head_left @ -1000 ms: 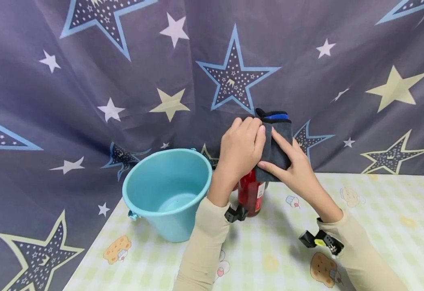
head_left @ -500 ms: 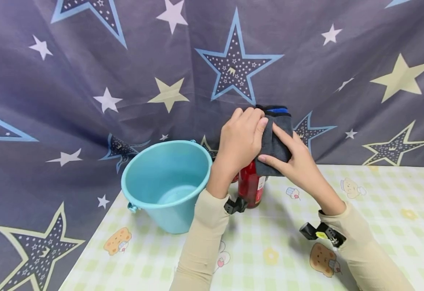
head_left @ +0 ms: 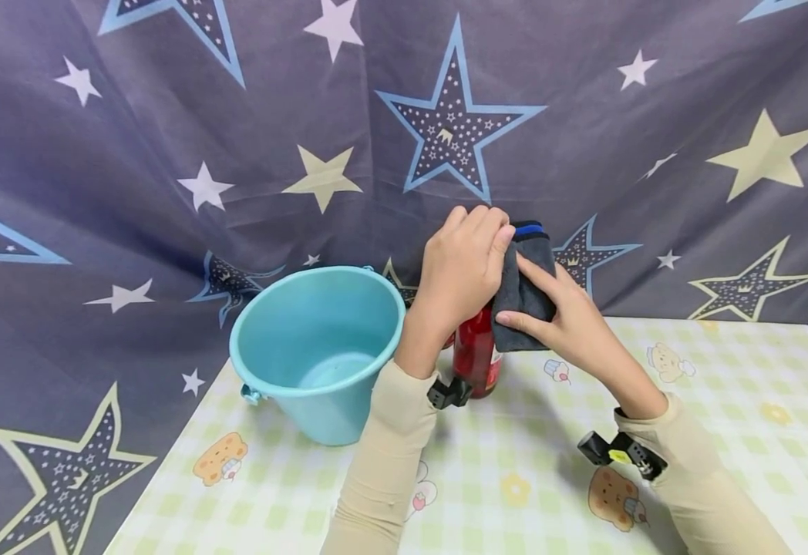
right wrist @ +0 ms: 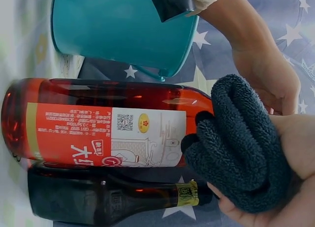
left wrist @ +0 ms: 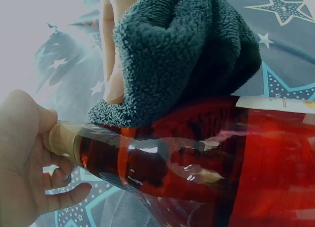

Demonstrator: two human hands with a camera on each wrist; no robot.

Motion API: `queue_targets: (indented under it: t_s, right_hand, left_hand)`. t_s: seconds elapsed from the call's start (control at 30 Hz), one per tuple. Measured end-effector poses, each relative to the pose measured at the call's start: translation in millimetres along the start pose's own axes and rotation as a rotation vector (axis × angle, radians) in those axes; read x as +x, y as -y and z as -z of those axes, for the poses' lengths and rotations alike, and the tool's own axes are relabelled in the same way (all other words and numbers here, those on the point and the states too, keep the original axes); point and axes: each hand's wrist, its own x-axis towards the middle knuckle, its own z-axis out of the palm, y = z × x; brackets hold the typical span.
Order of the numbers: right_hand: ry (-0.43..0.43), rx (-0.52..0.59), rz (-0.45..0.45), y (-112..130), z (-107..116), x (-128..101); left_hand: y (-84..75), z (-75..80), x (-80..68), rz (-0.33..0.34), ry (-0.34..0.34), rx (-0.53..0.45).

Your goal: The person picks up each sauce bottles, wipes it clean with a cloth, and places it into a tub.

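Both arms reaching forward from bottom of head view, forearms in beige sleeves, converging at centre. Black camera mounts strapped at both wrists.

Left hand [head_left: 461,277]: raised, back toward head camera, fingers curled over and down, thumb side hidden. Left wrist view shows fingers [left wrist: 59,197] and palm wrapped around something narrow, gripping.

Right hand [head_left: 562,320]: just right of left, nearly touching it at fingertips. Index finger extended along top, thumb below, pinching. Right wrist view shows palm [right wrist: 290,158] cupped, fingers curled in, holding firmly.

Left forearm near vertical in head view; right forearm angled in from lower right, wrist lower than left.
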Motion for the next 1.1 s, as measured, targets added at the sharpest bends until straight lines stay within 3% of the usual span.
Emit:
queue_targets:
  t_s: [0.67,0.9,1.1]
  right_hand:
    - [-0.024,-0.047,0.017,-0.9,-2.1,-3.0]
    - [-0.029,-0.056,0.032,1.4,3.2,3.3]
    - [0.018,-0.048,-0.021,-2.1,0.6,-2.1]
  left_hand:
    - [-0.8,1.4,0.6,0.018,-0.003,-0.031]
    - [1.5,4.7,9.2,0.013,-0.031,-0.045]
    - [0.0,1.2,4.9,0.032,0.032,-0.045]
